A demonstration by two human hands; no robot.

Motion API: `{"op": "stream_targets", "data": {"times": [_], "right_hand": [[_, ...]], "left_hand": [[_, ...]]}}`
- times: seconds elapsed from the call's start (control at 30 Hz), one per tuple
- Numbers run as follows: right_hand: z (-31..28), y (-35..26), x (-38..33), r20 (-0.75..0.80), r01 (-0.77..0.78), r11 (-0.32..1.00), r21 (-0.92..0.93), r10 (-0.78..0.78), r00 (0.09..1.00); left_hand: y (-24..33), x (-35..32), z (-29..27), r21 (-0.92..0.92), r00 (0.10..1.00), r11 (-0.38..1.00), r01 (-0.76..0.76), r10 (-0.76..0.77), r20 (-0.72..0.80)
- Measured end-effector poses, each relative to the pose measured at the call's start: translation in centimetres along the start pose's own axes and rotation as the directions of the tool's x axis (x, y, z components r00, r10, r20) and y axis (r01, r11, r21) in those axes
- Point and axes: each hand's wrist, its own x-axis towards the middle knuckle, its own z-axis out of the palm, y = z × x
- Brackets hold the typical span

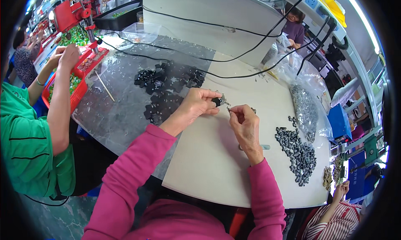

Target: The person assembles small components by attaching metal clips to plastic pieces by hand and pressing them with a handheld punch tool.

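1. At the far left I see a co-worker in a green shirt, both arms stretched up to a red press that stands over a red tray of small green pieces.
2. Next I see a grey marbled sheet with a thin pale stick lying on it, and further in a loose heap of flat black parts.
3. My left hand, sleeved in pink, sits at the edge where the grey sheet meets the white board. Its fingers are curled tight, thumb and forefinger pinching a small black part held just above the board.
4. Just beside it, my right hand is closed too, fingertips pinched on a tiny metal piece that points toward the black part; the two are near each other, and I cannot tell whether they touch.
5. Under the right wrist I see a small pale tool lying on the board.
6. Right of that lies a pile of dark finished pieces, and above it a clear plastic bag holding greyish small parts.
7. At the lower right corner I see another person in a striped shirt.
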Motion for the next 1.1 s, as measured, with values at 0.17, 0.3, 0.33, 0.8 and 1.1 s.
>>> {"op": "stream_targets", "data": {"times": [0.17, 0.3, 0.33, 0.8, 1.1], "right_hand": [[0.0, 0.0, 0.0, -0.036, 0.193, 0.974, -0.122, -0.198, 0.980], [0.3, -0.2, -0.1, -0.050, 0.131, 0.991, -0.019, -0.131, 0.990], [0.3, -0.4, -0.2, -0.017, 0.112, 0.993, 0.023, -0.112, 0.994], [0.5, 0.1, -1.0, 0.045, 0.112, 0.994, -0.021, -0.111, 0.993], [-0.1, 0.2, -0.9, 0.017, 0.256, 0.955, -0.150, -0.257, 0.966]], "left_hand": [[0.4, -0.5, 1.0, 0.177, 0.998, 0.984, 0.029, -0.039, 0.053], [0.2, -0.8, 1.3, 0.209, 0.997, 0.978, 0.024, -0.040, 0.071], [0.2, -0.8, 1.4, 0.197, 0.995, 0.980, 0.031, -0.049, 0.089], [-0.3, -1.2, 1.5, 0.039, 0.987, 0.996, -0.079, 0.073, 0.142], [-0.1, -1.3, 1.6, 0.328, 0.992, 0.941, -0.088, 0.054, 0.110]]}}
